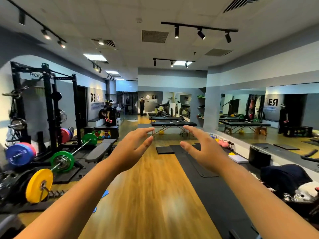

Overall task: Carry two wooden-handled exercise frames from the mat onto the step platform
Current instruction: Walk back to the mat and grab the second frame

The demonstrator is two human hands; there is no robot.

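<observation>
Both my arms reach forward at chest height over the wooden floor. My left hand (133,149) is open with fingers straight and thumb spread, holding nothing. My right hand (202,149) mirrors it, also open and empty. A long black mat (212,190) runs along the floor under and right of my right arm. No wooden-handled exercise frames and no step platform can be made out in this view.
A squat rack (50,107) and a barbell with green and yellow plates (60,163) fill the left. A black bench (100,150) lies beside them. Massage tables (172,124) stand ahead, kettlebells (222,142) along the mirrored right wall. People stand far back.
</observation>
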